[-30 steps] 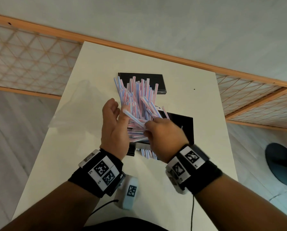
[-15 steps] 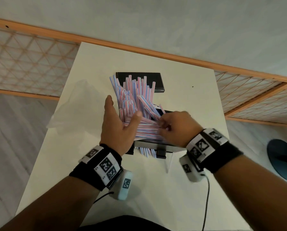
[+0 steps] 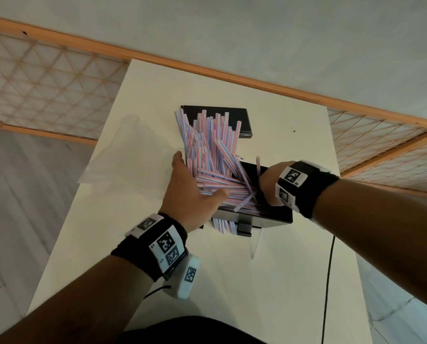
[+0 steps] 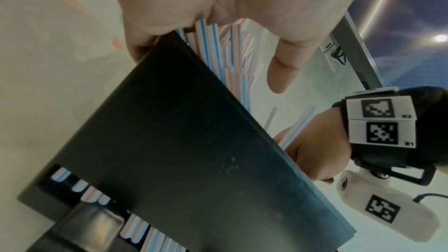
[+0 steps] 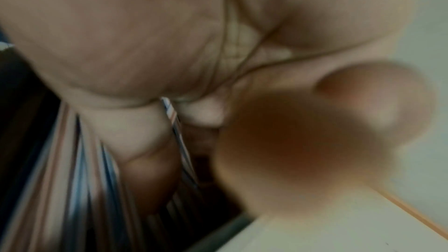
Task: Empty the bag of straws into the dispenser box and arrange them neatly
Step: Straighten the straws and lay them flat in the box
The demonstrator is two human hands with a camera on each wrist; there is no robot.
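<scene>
Head: straws (image 3: pixel 208 155) between left hand (image 3: pixel 187 192), right hand (image 3: pixel 269 186).

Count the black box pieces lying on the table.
2. The dispenser box sits nearer the person, stuffed with straws; a flat black piece lies beyond it, partly covered by the straw tips. The pile could hide more.

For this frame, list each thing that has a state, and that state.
straws: heaped in the box, many upright or crossed, not yet neat
dispenser box: lid off
lid: flat on the table behind the box
plastic bag: lying emptied
left hand: open, pressing the heap
right hand: pinching straws
</scene>
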